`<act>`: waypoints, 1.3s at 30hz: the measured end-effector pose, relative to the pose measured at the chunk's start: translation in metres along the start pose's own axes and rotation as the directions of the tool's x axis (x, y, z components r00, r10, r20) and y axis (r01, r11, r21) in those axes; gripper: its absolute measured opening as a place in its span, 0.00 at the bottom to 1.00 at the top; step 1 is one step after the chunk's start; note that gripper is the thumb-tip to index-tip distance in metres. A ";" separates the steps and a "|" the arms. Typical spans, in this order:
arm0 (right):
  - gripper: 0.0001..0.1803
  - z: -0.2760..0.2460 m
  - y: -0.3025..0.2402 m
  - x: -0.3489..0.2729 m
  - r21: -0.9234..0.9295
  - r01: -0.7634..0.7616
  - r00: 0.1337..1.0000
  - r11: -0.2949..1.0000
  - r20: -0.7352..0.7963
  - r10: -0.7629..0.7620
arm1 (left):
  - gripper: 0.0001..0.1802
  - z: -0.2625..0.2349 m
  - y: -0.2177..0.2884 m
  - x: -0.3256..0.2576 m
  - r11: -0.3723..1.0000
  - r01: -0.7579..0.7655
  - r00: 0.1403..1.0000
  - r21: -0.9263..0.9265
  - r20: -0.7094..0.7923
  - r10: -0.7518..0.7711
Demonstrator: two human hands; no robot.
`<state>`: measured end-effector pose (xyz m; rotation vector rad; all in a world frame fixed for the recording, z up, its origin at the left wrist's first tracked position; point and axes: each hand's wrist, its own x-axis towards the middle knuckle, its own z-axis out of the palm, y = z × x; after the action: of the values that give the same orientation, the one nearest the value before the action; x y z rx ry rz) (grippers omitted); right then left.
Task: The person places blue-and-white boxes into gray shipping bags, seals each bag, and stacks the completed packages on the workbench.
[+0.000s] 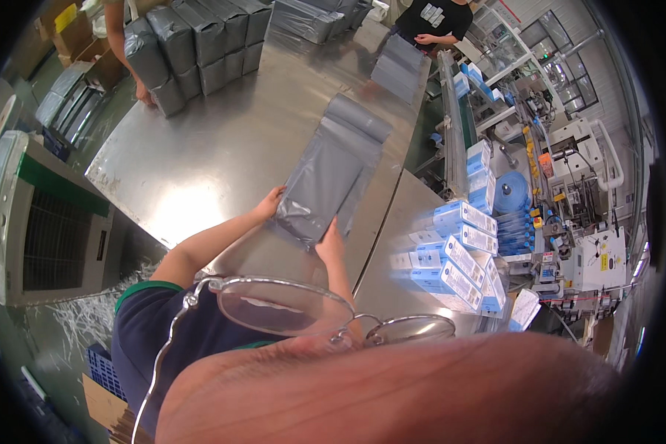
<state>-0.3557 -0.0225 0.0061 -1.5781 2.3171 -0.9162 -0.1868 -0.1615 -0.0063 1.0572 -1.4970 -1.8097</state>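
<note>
A long grey plastic mailing bag [322, 174] lies on the metal table [237, 133] in front of me, its far end looking rolled or folded over. My left hand [271, 201] grips its near left edge, the fingers partly tucked behind the plastic. At the near right corner my right hand [331, 241] pinches the same bag, thumb along the top side. The near end of the bag sags and creases between the two hands. Whether anything is inside the bag cannot be made out.
Stacked grey wrapped packs [200, 48] stand at the far left beside another person's arm [118, 44]. A co-worker in black [436, 22] stands at the far right by a grey sheet [397, 68]. Blue-and-white boxes [459, 255] and machinery [570, 163] line the right; a cooler-like unit [52, 229] stands left.
</note>
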 end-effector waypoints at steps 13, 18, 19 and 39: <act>0.46 -0.228 0.133 -0.026 -0.561 -0.254 0.962 0.788 -0.063 0.265 | 0.51 -0.241 0.121 -0.081 0.150 -0.066 0.994 0.986 0.052 0.093; 0.55 -0.299 0.193 -0.023 -0.883 -0.256 0.763 0.393 0.065 0.643 | 0.37 -0.251 0.134 -0.091 -0.409 0.280 0.952 0.868 -0.306 0.002; 0.56 -0.295 0.213 -0.029 -0.864 -0.201 0.874 0.462 0.055 0.482 | 0.34 -0.243 0.139 -0.091 -0.567 0.312 0.917 0.763 -0.397 -0.028; 0.29 -0.147 0.040 0.027 0.535 -0.352 0.917 0.768 0.363 0.167 | 0.11 0.041 -0.017 0.003 -0.093 -0.504 0.844 0.859 0.512 0.157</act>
<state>-0.4686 0.0191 0.1038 -1.0091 1.7352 -1.0989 -0.2224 -0.1387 -0.0206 0.7238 -3.0354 -0.1180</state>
